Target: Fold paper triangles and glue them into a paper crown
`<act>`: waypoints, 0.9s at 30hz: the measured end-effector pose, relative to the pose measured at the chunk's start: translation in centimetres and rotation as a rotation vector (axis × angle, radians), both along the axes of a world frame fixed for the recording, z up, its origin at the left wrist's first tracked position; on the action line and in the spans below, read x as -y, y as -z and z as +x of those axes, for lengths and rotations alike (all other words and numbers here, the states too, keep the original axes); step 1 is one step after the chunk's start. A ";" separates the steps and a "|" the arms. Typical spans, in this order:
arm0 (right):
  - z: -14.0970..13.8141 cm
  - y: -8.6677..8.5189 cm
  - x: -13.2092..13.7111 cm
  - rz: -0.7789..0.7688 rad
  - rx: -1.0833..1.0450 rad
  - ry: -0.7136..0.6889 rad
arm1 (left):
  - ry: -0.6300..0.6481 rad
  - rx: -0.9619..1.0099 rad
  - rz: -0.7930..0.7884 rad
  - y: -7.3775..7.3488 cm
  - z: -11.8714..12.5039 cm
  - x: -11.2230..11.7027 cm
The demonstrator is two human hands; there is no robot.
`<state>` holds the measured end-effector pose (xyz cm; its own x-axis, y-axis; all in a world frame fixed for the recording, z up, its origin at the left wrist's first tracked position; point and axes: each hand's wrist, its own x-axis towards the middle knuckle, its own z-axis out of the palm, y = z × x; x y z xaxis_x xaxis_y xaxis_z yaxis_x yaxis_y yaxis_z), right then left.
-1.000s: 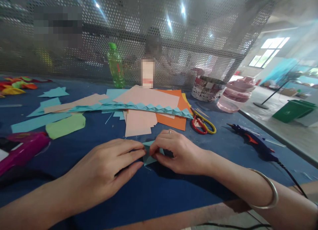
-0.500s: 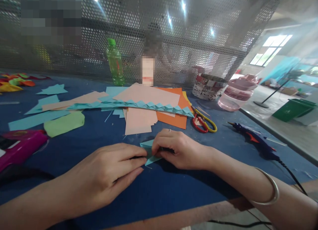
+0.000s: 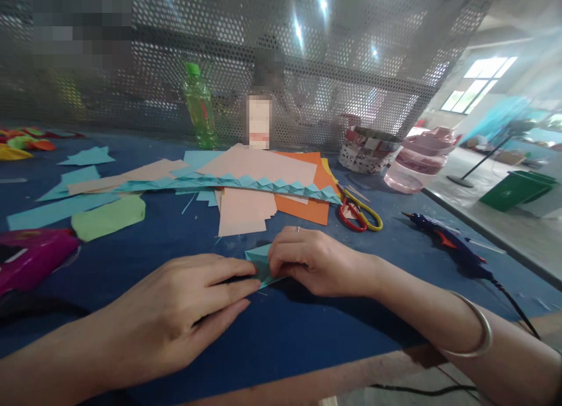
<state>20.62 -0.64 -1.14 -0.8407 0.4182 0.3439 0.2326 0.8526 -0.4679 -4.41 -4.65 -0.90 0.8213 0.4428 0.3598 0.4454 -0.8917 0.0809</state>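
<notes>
A small folded piece of light-blue paper lies on the blue tabletop between my hands. My right hand has its fingers curled and pinched on the paper's right part, hiding much of it. My left hand lies low with fingers stretched out, and its fingertips touch the left edge of the paper. Beyond my hands, a long light-blue strip of folded paper with a zigzag edge rests across several peach sheets and orange sheets.
Scissors with red and yellow handles lie right of the sheets. A dark-blue glue gun lies at right, a magenta tool at left. A green bottle, a paper basket and a pink water bottle stand behind.
My left fingertips have shifted slightly over the lower edge of the light-blue paper, and less of its lower corner shows. My right hand keeps its pinch. The view has moved slightly.
</notes>
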 end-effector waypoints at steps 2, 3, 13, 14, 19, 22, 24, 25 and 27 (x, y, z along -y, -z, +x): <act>0.0 -0.1 0.0 0.010 0.004 0.002 | -0.003 0.000 0.007 0.1 0.0 0.0; 0.1 -0.1 0.0 0.015 0.007 0.004 | -0.005 -0.009 0.014 0.1 0.0 0.0; 0.2 -0.2 0.0 0.069 0.027 0.007 | -0.050 -0.060 0.055 0.7 -0.1 0.3; 0.2 -0.2 0.0 0.076 0.028 0.006 | -0.051 -0.059 0.053 0.7 -0.1 0.3; 0.5 -0.6 0.1 0.122 0.043 -0.007 | -0.048 -0.063 0.026 0.6 0.0 0.2; 0.6 -0.8 0.2 0.188 0.046 -0.025 | -0.033 -0.065 0.030 0.5 0.0 0.2; 0.5 -0.8 0.4 0.235 0.056 -0.040 | -0.022 -0.052 0.046 0.5 0.0 0.2; 0.5 -0.8 0.5 0.253 0.065 -0.046 | -0.023 -0.045 0.053 0.5 0.1 0.2; 0.3 -0.9 0.7 0.278 0.094 -0.048 | -0.027 -0.036 0.064 0.4 0.1 0.2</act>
<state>20.93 -1.36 -0.21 -0.8909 0.2773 0.3597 0.2197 0.9563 -0.1932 -4.28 -4.86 -1.31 0.8223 0.4420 0.3584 0.4709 -0.8822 0.0075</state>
